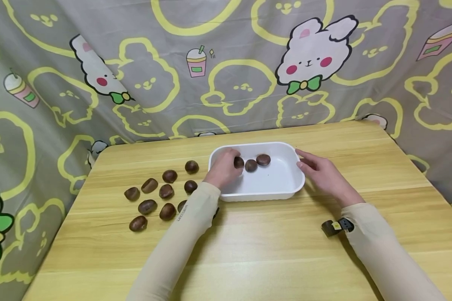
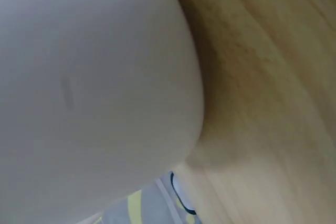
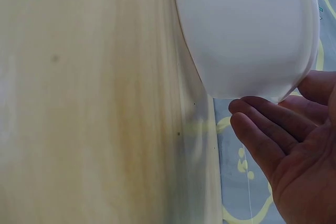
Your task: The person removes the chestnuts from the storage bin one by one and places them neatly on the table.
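A white tray [image 1: 263, 195] stands near the back of the table, with two brown chestnuts [image 1: 263, 159] lying side by side in it. My left hand [image 1: 225, 168] reaches over the tray's left end, its curled fingers around another chestnut [image 1: 239, 162] that they partly cover. At the opposite end, my right hand [image 1: 322, 173] holds the rim near the back corner, thumb at the edge. From the right wrist view, the fingers of my right hand [image 3: 294, 140] stretch along the tray's outer wall [image 3: 247, 51]. The left wrist view is mostly filled by a pale, blurred surface.
Several loose chestnuts [image 1: 166, 191] are spread over the wooden table [image 1: 256, 251] to the left of the tray. One [image 1: 182, 205] is partly behind the left sleeve. A patterned curtain [image 1: 226, 54] hangs along the table's back edge.
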A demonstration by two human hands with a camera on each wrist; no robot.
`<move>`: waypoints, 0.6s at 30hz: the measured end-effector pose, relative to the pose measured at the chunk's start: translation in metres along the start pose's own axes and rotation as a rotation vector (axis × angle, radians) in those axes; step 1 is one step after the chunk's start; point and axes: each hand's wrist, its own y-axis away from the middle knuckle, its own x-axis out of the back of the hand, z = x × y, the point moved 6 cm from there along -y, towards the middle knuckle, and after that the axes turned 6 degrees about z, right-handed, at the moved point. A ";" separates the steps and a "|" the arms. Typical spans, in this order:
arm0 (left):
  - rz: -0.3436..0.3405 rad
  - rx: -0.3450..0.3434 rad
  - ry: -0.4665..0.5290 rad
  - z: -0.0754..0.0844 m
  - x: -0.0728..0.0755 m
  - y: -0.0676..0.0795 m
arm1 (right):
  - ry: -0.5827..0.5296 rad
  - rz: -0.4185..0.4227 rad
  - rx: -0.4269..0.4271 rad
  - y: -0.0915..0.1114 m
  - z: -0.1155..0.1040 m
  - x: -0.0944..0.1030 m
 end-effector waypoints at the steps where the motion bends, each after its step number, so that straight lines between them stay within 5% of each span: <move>1: -0.001 0.006 -0.007 -0.001 0.000 0.000 | 0.000 0.000 0.000 0.000 0.000 0.000; 18: -0.068 0.064 0.023 -0.005 -0.005 0.000 | -0.008 -0.008 -0.014 0.001 0.000 -0.002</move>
